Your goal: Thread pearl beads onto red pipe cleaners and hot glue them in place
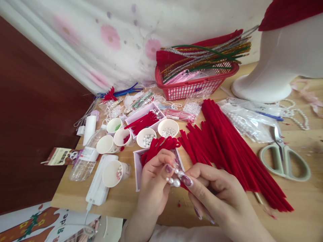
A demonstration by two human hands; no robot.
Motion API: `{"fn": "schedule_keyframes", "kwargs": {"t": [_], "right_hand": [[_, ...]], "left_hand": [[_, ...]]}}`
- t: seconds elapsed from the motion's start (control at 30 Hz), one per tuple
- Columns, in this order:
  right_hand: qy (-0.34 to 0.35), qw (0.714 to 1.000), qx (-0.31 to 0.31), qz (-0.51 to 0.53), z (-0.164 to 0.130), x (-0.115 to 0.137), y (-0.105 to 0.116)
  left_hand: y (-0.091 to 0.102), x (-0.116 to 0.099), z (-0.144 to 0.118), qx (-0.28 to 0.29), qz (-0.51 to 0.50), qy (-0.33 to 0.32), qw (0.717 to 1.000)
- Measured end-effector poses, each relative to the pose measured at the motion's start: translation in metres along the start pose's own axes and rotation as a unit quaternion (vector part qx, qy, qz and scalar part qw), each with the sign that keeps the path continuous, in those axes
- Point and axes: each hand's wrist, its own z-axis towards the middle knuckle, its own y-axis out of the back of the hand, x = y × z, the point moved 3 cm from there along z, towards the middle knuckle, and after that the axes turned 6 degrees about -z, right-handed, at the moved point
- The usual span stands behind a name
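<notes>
Small white pearl beads (176,182) in a short cluster sit between my two hands, over the front of the table. The thumb and fingertips of my left hand (155,183) pinch the upper left end of the cluster. My right hand (217,193) is closed on its right side, thumb on top. A bit of red fuzzy stem shows beneath the right thumb; the rest of it is hidden by the fingers. Just behind the left hand, a lilac box (137,168) holds looped red chenille stems (161,146).
Paper cups of beads (168,128) and a second lilac box (130,120) stand behind. Long red chenille stems (227,148) lie to the right, near scissors (284,161). A red basket (194,88) and white mannequin stand (262,80) are at the back. Left are a bottle (84,169) and power strip (97,191).
</notes>
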Motion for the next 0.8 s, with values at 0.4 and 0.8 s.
{"fn": "schedule_keyframes", "kwargs": {"t": [0.4,0.8], "right_hand": [[0.02,0.999,0.005,0.044,0.0017,-0.005,0.0012],[0.021,0.999,0.01,0.035,0.0034,-0.0073,0.0015]], "left_hand": [[-0.0044,0.0008,-0.0025,-0.023,0.027,-0.005,0.999],[0.0013,0.0002,0.0026,-0.007,0.012,-0.004,1.0]]}}
